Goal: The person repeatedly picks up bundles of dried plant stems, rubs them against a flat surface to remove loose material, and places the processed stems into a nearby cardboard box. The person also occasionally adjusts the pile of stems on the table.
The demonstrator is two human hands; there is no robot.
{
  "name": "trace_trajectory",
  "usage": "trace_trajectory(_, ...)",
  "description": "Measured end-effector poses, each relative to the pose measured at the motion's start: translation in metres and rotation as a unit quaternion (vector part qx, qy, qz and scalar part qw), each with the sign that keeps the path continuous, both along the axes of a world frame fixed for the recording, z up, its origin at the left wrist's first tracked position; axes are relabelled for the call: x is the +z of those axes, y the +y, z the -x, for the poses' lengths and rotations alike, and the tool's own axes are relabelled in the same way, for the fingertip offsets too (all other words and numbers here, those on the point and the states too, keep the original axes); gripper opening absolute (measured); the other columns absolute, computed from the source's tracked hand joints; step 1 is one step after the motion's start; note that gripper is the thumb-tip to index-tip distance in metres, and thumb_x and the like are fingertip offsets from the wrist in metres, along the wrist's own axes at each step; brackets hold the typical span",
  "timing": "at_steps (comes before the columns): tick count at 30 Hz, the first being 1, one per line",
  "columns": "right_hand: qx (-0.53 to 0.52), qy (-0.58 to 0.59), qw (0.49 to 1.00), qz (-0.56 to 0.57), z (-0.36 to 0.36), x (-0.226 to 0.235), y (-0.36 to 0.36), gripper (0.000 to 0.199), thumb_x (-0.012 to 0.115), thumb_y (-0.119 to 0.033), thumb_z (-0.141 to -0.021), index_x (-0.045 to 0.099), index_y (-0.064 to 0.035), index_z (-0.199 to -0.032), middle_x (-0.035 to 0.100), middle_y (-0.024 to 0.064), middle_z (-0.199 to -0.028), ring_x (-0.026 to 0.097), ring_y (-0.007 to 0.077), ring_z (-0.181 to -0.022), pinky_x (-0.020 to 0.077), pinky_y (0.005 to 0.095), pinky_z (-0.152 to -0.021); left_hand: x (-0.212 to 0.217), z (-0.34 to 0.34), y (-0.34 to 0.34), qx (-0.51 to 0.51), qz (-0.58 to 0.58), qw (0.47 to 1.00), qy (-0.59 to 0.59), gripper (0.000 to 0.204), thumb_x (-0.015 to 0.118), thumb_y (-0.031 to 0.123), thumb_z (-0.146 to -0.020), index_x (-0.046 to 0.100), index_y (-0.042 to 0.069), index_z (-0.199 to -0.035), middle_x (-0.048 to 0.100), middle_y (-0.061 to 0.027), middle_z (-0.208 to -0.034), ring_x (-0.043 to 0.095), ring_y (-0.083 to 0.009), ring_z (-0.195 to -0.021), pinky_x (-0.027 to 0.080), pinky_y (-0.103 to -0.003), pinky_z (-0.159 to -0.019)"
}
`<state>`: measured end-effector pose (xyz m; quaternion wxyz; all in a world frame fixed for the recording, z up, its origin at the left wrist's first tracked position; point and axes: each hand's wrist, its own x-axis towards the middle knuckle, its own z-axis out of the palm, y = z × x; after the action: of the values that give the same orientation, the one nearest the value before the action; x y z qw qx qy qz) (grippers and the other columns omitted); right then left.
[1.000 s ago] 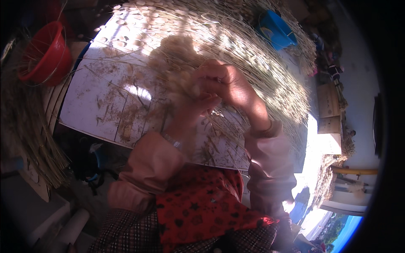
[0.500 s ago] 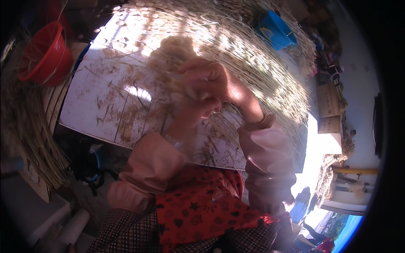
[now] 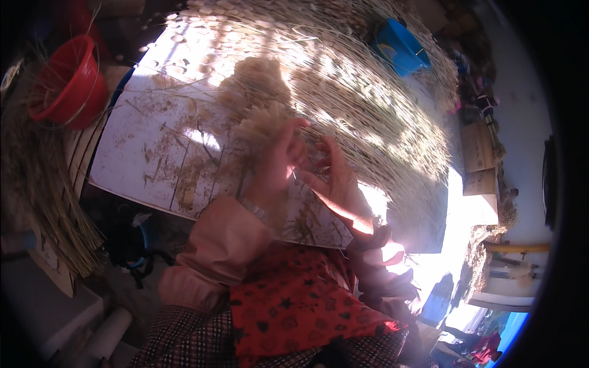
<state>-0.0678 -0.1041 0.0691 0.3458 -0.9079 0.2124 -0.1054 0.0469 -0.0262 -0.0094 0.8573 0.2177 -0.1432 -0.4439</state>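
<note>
In my left hand [image 3: 277,161] is a small bunch of pale, fluffy dried grass heads [image 3: 262,122], the fingers closed round its stems. The heads point away from me, over the white table [image 3: 141,147]. A thin stem end shows below the left fingers. Just to the right is my right hand [image 3: 336,178], its thumb and fingers apart and curved, with nothing visible between them. Beyond both hands a wide layer of long dried grass stalks [image 3: 374,116] covers the table, with oval heads [image 3: 208,27] toward the far left.
A blue plastic container [image 3: 402,49] stands on the stalks at the far right. At the left is a red bucket [image 3: 70,86] with thin stems over it. More stalks [image 3: 61,227] lie below it. Cardboard boxes [image 3: 478,147] line the right side. Plant scraps litter the table.
My right hand has come off the bunch, moving right and nearer me, and its fingers have spread. The left hand still holds the bunch, now more plainly visible.
</note>
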Motion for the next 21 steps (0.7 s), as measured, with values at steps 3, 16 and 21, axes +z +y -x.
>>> trace_trajectory(3, 0.091, 0.108, 0.987, -0.078, 0.026, -0.004, 0.002, 0.059, 0.067, -0.027, -0.088, 0.042, -0.0085, -0.138, 0.061, 0.0158, -0.113, 0.061, 0.0244, -0.098, 0.0507, 0.0368, -0.081, 0.002, 0.006, -0.005, 0.030, -0.040, 0.998, 0.030, 0.032, 0.043, 0.038, -0.101, 0.053, 0.011, -0.114, 0.029, 0.0062, -0.060, 0.029, -0.0056, -0.052, 0.029, -0.021, -0.051)
trace_trajectory(16, 0.131, 0.083, 0.988, -0.003, 0.037, 0.002, -0.014, 0.034, 0.054, -0.028, -0.097, 0.060, -0.0041, -0.120, 0.065, 0.0173, -0.108, 0.066, 0.0300, -0.095, 0.0515, 0.0394, -0.079, -0.016, -0.012, 0.002, -0.062, 0.033, 0.988, 0.137, 0.058, 0.034, 0.054, -0.100, 0.044, 0.011, -0.062, 0.026, 0.0040, -0.049, 0.023, -0.0086, -0.042, 0.020, -0.025, -0.040)
trace_trajectory(21, 0.016, -0.056, 0.998, -0.032, -0.007, -0.021, -0.077, 0.028, 0.066, -0.022, -0.089, 0.063, -0.0079, -0.113, 0.063, 0.0106, -0.094, 0.063, 0.0227, -0.079, 0.0507, 0.0338, -0.071, -0.014, -0.009, 0.003, -0.045, -0.028, 0.989, 0.141, 0.063, 0.032, 0.058, -0.098, 0.038, 0.013, -0.056, 0.026, 0.0032, -0.047, 0.020, -0.0098, -0.040, 0.016, -0.026, -0.039)
